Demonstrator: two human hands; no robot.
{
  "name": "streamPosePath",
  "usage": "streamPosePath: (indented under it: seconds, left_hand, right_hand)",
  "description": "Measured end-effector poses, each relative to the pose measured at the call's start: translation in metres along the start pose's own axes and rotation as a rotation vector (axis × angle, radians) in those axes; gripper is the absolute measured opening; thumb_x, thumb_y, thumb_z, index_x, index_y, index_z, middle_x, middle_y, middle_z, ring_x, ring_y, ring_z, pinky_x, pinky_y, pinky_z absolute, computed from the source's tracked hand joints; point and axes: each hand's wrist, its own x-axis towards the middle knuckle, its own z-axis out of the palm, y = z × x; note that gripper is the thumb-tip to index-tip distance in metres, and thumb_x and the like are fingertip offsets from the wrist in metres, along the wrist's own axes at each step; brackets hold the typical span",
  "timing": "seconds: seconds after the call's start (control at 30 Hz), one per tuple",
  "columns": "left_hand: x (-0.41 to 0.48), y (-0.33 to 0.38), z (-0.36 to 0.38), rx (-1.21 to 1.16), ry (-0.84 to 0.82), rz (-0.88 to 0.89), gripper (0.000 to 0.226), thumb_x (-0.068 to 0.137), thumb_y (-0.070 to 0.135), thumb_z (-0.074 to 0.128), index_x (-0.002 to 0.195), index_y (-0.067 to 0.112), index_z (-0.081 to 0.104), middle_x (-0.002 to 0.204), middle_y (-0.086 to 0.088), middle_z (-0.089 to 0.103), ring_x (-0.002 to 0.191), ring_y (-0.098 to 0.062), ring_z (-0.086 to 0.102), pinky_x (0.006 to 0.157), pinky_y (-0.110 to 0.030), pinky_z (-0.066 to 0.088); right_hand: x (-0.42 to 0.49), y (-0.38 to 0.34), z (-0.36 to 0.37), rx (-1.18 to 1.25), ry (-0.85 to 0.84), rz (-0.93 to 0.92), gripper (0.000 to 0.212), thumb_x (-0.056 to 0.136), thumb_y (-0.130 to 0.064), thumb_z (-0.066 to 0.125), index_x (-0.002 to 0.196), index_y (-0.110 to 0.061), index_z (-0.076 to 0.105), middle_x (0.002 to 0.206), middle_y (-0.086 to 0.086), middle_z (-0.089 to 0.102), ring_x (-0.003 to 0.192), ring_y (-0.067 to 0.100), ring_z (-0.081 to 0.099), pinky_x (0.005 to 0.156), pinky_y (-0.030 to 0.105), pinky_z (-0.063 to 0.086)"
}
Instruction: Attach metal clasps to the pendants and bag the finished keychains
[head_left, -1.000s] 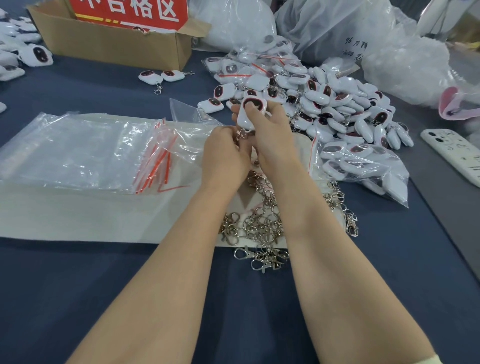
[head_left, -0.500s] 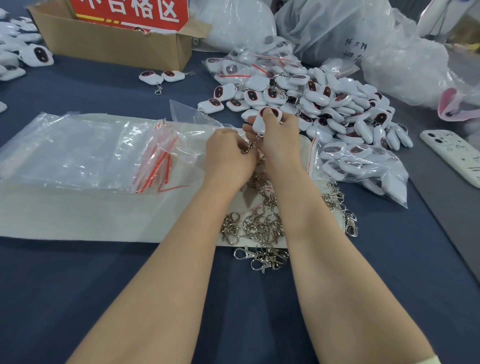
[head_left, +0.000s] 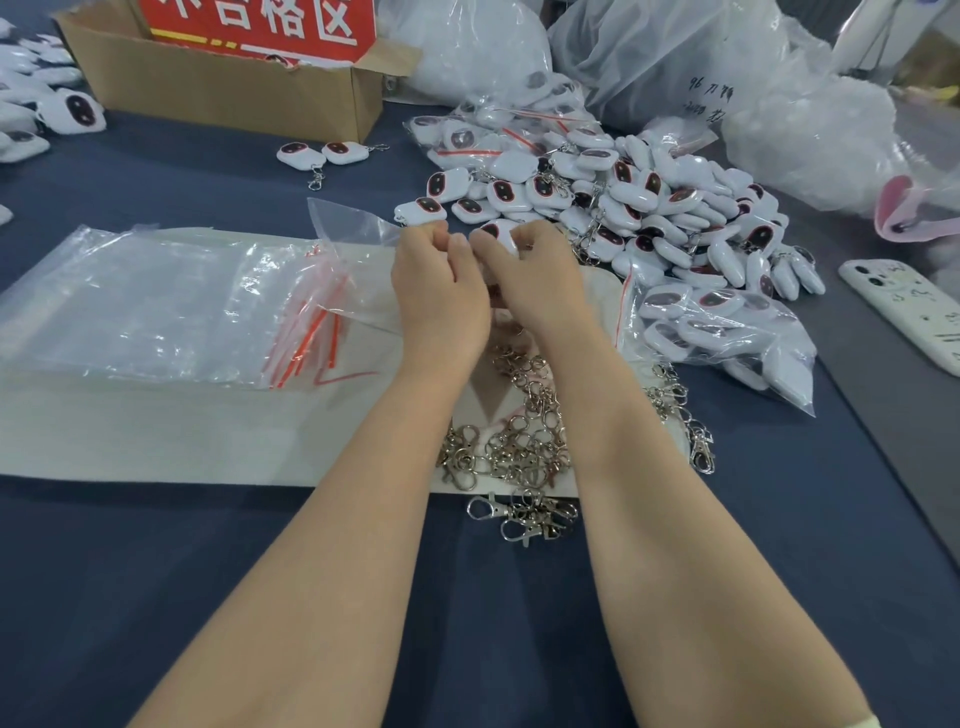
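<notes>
My right hand (head_left: 535, 280) grips a white pendant with a dark red face (head_left: 497, 231), and only the pendant's top edge shows past the fingertips. My left hand (head_left: 441, 291) has its fingers curled, its tips pinched against the right hand's fingertips. The metal clasp it pinches is mostly hidden. Below my wrists, a loose heap of silver clasps (head_left: 519, 441) lies on a white sheet (head_left: 156, 431). A stack of clear zip bags with red seals (head_left: 156, 301) sits to the left.
A big pile of white pendants (head_left: 649, 208) spreads behind my hands, with bagged ones (head_left: 727, 332) to the right. Two keychains with clasps (head_left: 322, 153) lie near a cardboard box (head_left: 234, 88). A white phone (head_left: 904, 312) rests at right. Large plastic sacks (head_left: 675, 62) fill the back.
The pendant stood upright above my right fingers, and it now sits low between the fingertips. Both hands moved slightly away from me and closed together.
</notes>
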Motion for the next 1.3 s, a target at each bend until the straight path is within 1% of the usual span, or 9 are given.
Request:
streamPosePath:
  seconds: [0.13,0.23,0.33,0.43,0.67,0.87,1.03,1.17,1.3]
  left_hand:
    - [-0.001,0.001,-0.001,0.023,-0.005,0.083,0.006,0.101,0.016,0.035,0.102,0.012,0.039,0.112,-0.01,0.055,0.105,-0.027,0.054,0.093,-0.041,0.041]
    - [-0.009,0.003,0.001,0.099,-0.024,0.265,0.009,0.099,0.013,0.035,0.098,0.01,0.042,0.11,-0.015,0.057,0.104,-0.031,0.053,0.094,-0.048,0.039]
    - [-0.015,0.003,0.004,0.207,-0.028,0.391,0.017,0.096,0.011,0.037,0.099,-0.001,0.05,0.11,-0.017,0.059,0.104,-0.034,0.052,0.099,-0.052,0.035]
    - [-0.015,0.002,0.004,0.202,-0.087,0.375,0.015,0.098,0.012,0.037,0.1,0.001,0.048,0.115,-0.016,0.057,0.107,-0.03,0.051,0.095,-0.047,0.039]
    - [-0.021,0.007,0.007,0.206,-0.167,0.408,0.02,0.099,0.014,0.038,0.106,-0.002,0.048,0.116,-0.016,0.058,0.108,-0.029,0.052,0.094,-0.044,0.039]
    - [-0.022,0.009,0.005,0.102,-0.148,0.364,0.008,0.101,0.016,0.036,0.098,0.01,0.041,0.125,-0.009,0.055,0.11,-0.024,0.054,0.093,-0.042,0.043]
    - [-0.022,0.007,0.007,0.164,-0.089,0.359,0.014,0.099,0.02,0.039,0.102,0.008,0.047,0.118,-0.005,0.06,0.103,-0.022,0.058,0.087,-0.042,0.046]
    - [-0.014,0.002,0.002,0.203,-0.006,0.357,0.012,0.096,0.019,0.045,0.096,0.009,0.051,0.103,-0.005,0.065,0.093,-0.023,0.06,0.082,-0.044,0.046]
    - [-0.014,-0.003,0.004,0.18,-0.049,0.361,0.011,0.093,0.02,0.05,0.095,0.01,0.055,0.099,-0.001,0.064,0.093,-0.018,0.058,0.078,-0.028,0.042]
  right_hand:
    - [0.0,-0.011,-0.019,-0.043,-0.256,-0.009,0.027,0.095,-0.027,0.057,0.075,-0.009,0.058,0.056,-0.004,0.055,0.041,0.004,0.051,0.043,0.02,0.044]
    - [-0.002,-0.009,-0.018,-0.004,-0.383,0.098,0.03,0.101,-0.024,0.046,0.085,-0.004,0.062,0.071,0.012,0.05,0.055,0.015,0.048,0.047,0.02,0.035]
    - [-0.003,-0.009,-0.017,0.266,-0.393,0.25,0.024,0.1,-0.012,0.044,0.084,-0.007,0.062,0.075,0.011,0.057,0.071,0.021,0.053,0.055,0.025,0.047]
    - [-0.001,-0.005,-0.024,0.417,-0.406,0.246,0.029,0.096,0.001,0.044,0.072,-0.007,0.059,0.056,-0.001,0.062,0.053,0.01,0.058,0.048,0.019,0.048]
    - [0.004,0.001,-0.021,0.02,-0.156,0.272,0.032,0.095,-0.012,0.053,0.063,-0.01,0.055,0.056,0.005,0.053,0.047,0.015,0.05,0.038,0.016,0.04]
    - [0.003,-0.003,-0.03,0.517,-0.399,0.277,0.026,0.097,-0.001,0.043,0.079,-0.009,0.06,0.056,-0.003,0.061,0.052,0.009,0.051,0.05,0.019,0.042]
    - [0.004,0.004,-0.019,0.104,-0.251,0.057,0.025,0.09,0.0,0.05,0.073,-0.015,0.061,0.063,0.002,0.061,0.064,0.019,0.054,0.061,0.028,0.045]
    - [0.001,0.002,-0.014,-0.099,-0.316,-0.028,0.038,0.09,-0.003,0.047,0.061,-0.023,0.06,0.046,-0.011,0.056,0.041,0.003,0.047,0.041,0.015,0.037]
    - [0.007,0.002,-0.022,-0.127,-0.118,-0.028,0.032,0.084,0.0,0.05,0.065,-0.022,0.064,0.057,-0.006,0.06,0.053,0.011,0.051,0.053,0.022,0.042]
